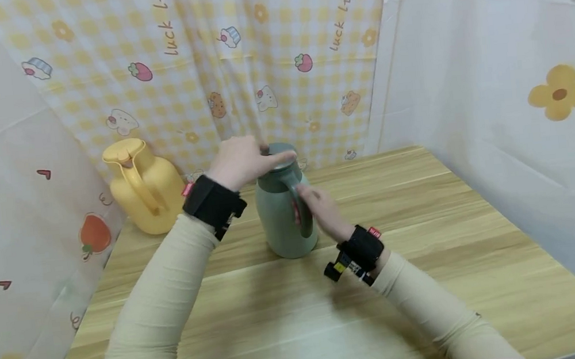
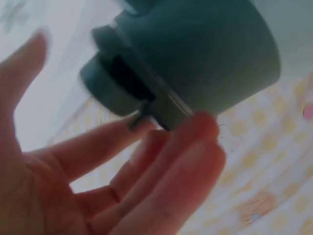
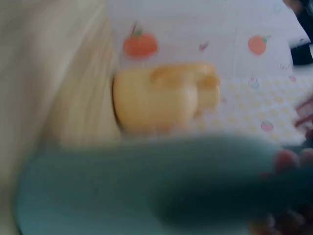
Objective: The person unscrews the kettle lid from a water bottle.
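Observation:
A green thermos jug (image 1: pixel 280 215) stands upright in the middle of the wooden table (image 1: pixel 428 235). My left hand (image 1: pixel 241 161) lies over its lid (image 1: pixel 281 151). In the left wrist view the left hand (image 2: pixel 146 186) has nearly straight fingers touching the edge of the lid (image 2: pixel 117 83), with the thumb held apart. My right hand (image 1: pixel 318 208) is curled round the jug's handle (image 1: pixel 303 212) on its near right side. The right wrist view is blurred: the green jug (image 3: pixel 146 186) fills the bottom and fingertips (image 3: pixel 288 161) show at the right.
A yellow jug (image 1: pixel 143 184) with its handle towards me stands at the back left, also seen as the yellow jug (image 3: pixel 161 98) in the right wrist view. Patterned curtains close off the back (image 1: pixel 265 60) and both sides. The table's front edge runs near me.

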`<state>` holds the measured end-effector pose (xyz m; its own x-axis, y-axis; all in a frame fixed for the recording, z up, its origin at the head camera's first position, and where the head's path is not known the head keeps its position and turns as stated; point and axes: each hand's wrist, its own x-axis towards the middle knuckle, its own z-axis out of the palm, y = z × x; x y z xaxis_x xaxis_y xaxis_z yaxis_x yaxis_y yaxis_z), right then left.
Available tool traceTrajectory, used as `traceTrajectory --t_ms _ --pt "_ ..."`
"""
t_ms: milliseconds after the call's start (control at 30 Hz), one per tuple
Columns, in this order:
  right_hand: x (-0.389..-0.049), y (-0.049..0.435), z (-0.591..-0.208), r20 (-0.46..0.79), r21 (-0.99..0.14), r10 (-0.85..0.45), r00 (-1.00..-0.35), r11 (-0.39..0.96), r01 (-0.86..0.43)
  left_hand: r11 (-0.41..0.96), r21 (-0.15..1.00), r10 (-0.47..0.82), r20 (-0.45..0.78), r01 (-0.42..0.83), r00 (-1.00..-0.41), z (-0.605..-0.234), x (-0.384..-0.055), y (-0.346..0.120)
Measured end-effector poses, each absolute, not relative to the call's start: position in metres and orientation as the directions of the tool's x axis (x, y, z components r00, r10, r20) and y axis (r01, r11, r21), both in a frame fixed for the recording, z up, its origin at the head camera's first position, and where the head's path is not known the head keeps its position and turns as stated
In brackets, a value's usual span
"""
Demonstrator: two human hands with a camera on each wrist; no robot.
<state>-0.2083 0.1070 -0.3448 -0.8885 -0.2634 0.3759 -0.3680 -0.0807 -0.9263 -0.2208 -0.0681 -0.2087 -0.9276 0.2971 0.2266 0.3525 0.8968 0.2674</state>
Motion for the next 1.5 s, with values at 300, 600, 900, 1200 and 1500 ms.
traceTrajectory --t_ms 300,600,900,1200,1500 --pt "-0.24 0.146 -0.236 0.242 -0.635 -0.314 -0.918 0.664 -0.395 0.755 0.588 0.074 0.365 0.291 -0.928 -0.301 -0.191 -0.087" --pt "-0.243 0.09 -0.213 0.181 -0.207 -0.389 -0.903 0.883 -0.422 0.662 0.69 -0.013 0.401 0.293 -0.916 -0.367 -0.174 -0.027" --pt "-0.241 0.066 -0.233 0.211 -0.042 -0.39 -0.897 0.913 -0.407 0.756 0.524 -0.008 0.606 0.391 -0.796 -0.388 -0.178 -0.016" --pt "-0.247 0.065 -0.225 0.179 -0.05 -0.421 -0.889 0.899 -0.435 0.789 0.481 -0.013 0.635 0.382 -0.773 -0.384 -0.179 -0.022" --pt "-0.251 0.068 -0.215 0.174 -0.085 -0.455 -0.873 0.877 -0.473 0.746 0.506 0.055 0.602 0.434 -0.796 -0.376 -0.184 -0.041"
